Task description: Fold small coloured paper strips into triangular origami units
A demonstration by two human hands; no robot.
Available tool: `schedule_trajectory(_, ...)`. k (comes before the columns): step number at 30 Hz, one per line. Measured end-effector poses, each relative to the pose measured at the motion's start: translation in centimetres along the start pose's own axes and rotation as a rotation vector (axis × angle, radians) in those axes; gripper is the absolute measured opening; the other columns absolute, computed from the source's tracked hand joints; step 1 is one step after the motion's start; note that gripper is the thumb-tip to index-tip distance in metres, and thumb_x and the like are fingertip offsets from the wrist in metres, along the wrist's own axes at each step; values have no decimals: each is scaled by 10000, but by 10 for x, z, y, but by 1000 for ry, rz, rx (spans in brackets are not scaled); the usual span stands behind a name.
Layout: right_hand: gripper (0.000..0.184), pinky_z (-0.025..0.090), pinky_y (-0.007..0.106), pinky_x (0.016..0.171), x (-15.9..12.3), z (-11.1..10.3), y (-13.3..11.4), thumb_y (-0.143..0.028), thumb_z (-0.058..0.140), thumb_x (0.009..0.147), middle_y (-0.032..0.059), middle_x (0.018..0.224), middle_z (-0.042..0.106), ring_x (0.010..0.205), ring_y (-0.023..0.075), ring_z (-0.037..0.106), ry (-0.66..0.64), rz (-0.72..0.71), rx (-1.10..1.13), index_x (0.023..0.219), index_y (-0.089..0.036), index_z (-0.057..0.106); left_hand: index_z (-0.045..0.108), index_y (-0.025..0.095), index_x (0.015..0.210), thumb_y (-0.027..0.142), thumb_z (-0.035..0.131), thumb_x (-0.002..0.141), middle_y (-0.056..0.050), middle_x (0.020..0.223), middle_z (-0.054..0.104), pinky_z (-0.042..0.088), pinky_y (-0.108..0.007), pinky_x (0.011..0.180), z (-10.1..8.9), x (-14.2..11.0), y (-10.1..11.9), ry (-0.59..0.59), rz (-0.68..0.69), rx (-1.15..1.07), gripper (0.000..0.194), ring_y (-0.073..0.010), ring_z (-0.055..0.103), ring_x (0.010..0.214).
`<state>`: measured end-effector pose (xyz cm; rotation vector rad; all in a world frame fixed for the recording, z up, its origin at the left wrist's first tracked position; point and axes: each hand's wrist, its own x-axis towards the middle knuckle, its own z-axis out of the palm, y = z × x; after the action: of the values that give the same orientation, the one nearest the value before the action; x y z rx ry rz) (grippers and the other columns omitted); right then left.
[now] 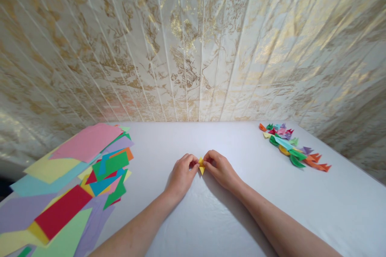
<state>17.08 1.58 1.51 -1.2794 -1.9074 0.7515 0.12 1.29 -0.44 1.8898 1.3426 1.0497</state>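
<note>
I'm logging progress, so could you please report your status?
Both hands pinching small yellow folded paper, mid-table. Loose coloured sheets left, folded pieces right. Nothing between hands and paper.

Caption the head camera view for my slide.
Two hands pinch a small yellow folded paper between flat colored sheets and a cluster of folded pieces.

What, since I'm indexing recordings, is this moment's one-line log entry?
left hand: pinches yellow folded paper | right hand: same piece | left side: coloured sheets | right side: small folded shapes
</note>
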Motion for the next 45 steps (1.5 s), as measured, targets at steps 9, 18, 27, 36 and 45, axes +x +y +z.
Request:
schedule_trajectory(9,92,400,260,663,2,-3,4,-155,499,798,-5,741,591,698,146,538,60,50,15,777,-193,580,561,193,757,148,524,824,8,805,602,441,-256,740,2,4,3,73,-62,-93,89,-141,575,765)
schedule_trajectory(18,94,421,266,692,0,-1,-4,-139,511,797,4,765,596,727,149,553,3,4,49,766,-189,584,597,210,789,165,551,826,10,829,620,435,-265,764,0,-1,0,1,8,5,74,-148,573,789)
schedule_trajectory(27,85,417,268,679,1,-3,3,-168,502,815,0,750,597,709,149,545,58,37,31,777,-198,571,559,197,768,152,522,834,11,805,605,438,-256,739,1,2,4,76,-50,-77,88,-137,573,765)
schedule_trajectory(36,117,416,273,688,1,-2,4,-164,481,814,1,782,613,725,153,552,47,35,24,831,-195,592,572,207,774,157,536,836,10,831,613,445,-270,742,1,1,0,22,9,4,87,-147,583,780)
schedule_trajectory(45,179,409,261,686,0,-2,4,-92,462,762,-3,778,606,714,143,539,26,41,-16,842,-193,587,586,217,856,82,507,820,-4,902,613,476,-281,797,0,-1,0,23,19,29,161,-152,599,859)
